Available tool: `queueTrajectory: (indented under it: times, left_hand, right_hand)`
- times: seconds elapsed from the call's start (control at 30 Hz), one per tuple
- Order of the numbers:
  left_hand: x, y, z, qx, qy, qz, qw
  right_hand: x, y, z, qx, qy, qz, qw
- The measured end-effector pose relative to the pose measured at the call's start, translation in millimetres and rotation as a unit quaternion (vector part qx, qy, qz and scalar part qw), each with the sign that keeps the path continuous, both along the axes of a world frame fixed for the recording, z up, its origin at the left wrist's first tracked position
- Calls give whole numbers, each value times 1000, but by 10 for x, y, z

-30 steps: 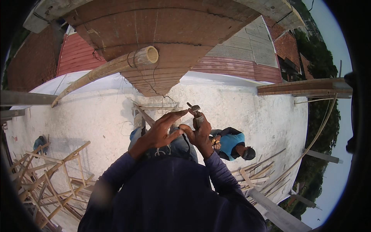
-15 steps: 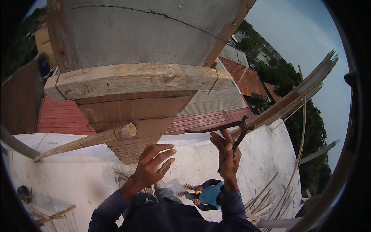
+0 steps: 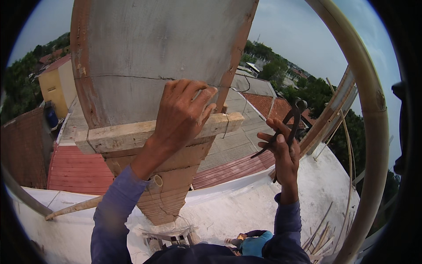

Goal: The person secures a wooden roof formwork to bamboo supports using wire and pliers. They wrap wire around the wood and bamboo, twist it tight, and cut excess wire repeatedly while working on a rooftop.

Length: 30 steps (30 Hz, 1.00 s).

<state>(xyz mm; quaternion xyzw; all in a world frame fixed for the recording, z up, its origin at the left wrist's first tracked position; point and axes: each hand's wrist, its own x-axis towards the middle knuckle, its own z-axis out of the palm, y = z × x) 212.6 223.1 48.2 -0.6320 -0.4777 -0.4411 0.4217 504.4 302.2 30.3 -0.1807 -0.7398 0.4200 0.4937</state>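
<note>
My left hand (image 3: 182, 108) is raised in front of a tall grey panel (image 3: 127, 48) with brown wooden edges. Its fingers are loosely bent, with a gap between thumb and forefinger and nothing visible there. Behind the fingertips passes a thin dark tie wire (image 3: 118, 76) that runs across the panel; its right part curls out past the edge. Lower down, a pale timber batten (image 3: 114, 140) is wired crosswise to the panel, partly covered by my left wrist. To the right, my right hand (image 3: 285, 160) holds dark metal pincers (image 3: 293, 115), jaws up and handles apart, away from the panel.
A thick bamboo pole (image 3: 371, 101) curves upward close on the right. Another bamboo pole (image 3: 79, 207) juts in at lower left. Far below, a person in a blue shirt (image 3: 256, 243) is on the white surface (image 3: 228, 211), with loose sticks (image 3: 323, 237) nearby. Roofs lie beyond.
My left hand has risen from below the batten to the panel's wire, its fingers more bent. My right hand has shifted right with the pincers, which have turned. The view has tilted up.
</note>
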Motion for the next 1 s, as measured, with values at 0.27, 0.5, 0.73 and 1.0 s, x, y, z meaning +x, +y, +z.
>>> queueTrajectory:
  times: [0.27,0.5,0.73,1.0]
  left_hand:
    - [8,631,88,28,81,118,989]
    - [12,803,79,61,80,109,989]
    - [14,791,119,59,88,109,988]
    - [3,829,81,78,65,85,991]
  right_hand:
    - [21,666,199,488,-449,-297,687]
    - [-192,1101,484,605,-437,-358,561]
    - [-422,1143,446,636,-423,-390,514]
    - [-507,1099,478,617,-406,-356,573]
